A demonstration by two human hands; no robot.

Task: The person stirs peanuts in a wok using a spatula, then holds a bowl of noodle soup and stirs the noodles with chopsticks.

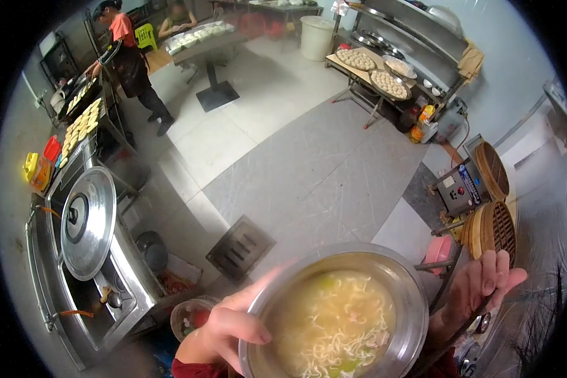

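Observation:
A round metal bowl (416, 309) of noodle soup (334, 321) is close below me, its contents pale yellow with curly noodles and green bits. My left hand (233, 324) grips the bowl's left side, thumb over the rim. Beyond the bowl's right side, and apart from it, is my right hand (482, 286), raised with its fingers curled in. A thin dark strip runs down from it beside the bowl; what the fingers hold is not clear. Dark red sleeves show at the bottom edge.
A steel counter with a large lid (89, 223) stands at left. Bamboo steamers (494, 230) and a pink basin (439, 251) are at right. Farther off, a person (126, 57) works by a rack of dough pieces (82, 129); another sits behind a table. A floor grate (240, 247) lies ahead.

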